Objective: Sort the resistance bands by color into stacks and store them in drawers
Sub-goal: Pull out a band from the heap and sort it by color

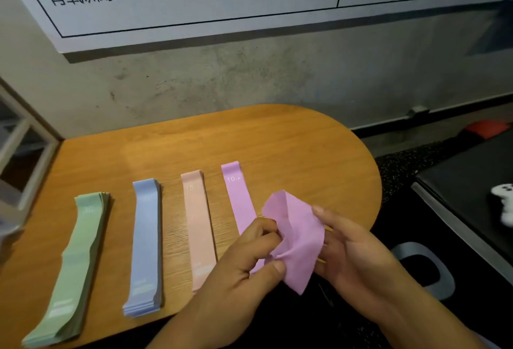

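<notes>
sorting is in hand: the left hand (249, 260) pinches a crumpled purple band (299, 237) with curled fingers (261, 229), the right hand (358, 251) holds its other side. the purple stack (238, 196) lies on the counter (277, 140) just beyond the left fingers; next, i think, the band needs flattening and laying there

Four band stacks (145, 246) side by side across the table (277, 140), loose band (297, 240) up over the table's near-right edge.
</notes>
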